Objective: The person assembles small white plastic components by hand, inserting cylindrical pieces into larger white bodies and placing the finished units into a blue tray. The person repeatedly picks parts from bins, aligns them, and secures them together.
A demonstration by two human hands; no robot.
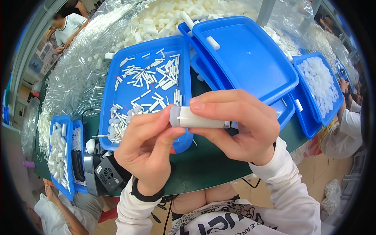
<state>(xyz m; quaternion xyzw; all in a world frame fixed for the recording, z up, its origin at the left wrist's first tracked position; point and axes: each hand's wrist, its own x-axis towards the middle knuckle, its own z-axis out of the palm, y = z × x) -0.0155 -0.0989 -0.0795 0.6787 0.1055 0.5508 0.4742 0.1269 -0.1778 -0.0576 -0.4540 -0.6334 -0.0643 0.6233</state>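
Note:
Between both hands, above the green table, lies a white cylindrical tube [205,119] held sideways, with a translucent end cap [175,116] at its left end. My left hand [145,147] pinches the cap between thumb and fingertips. My right hand [244,127] grips the tube's body, fingers over the top and thumb beneath. Both hands are closed on this one piece, and the fingers hide part of its right end. Behind my left hand is a blue tray [119,100] holding many thin white sticks and, in its near left part, sticks with round translucent discs.
Stacked blue trays [250,51] stand at the back right. Further right, a tray [297,64] holds translucent caps. White tubes [150,23] are heaped at the back under clear plastic. A small black device [111,174] and a tube-filled tray [70,172] sit left. Other people work nearby.

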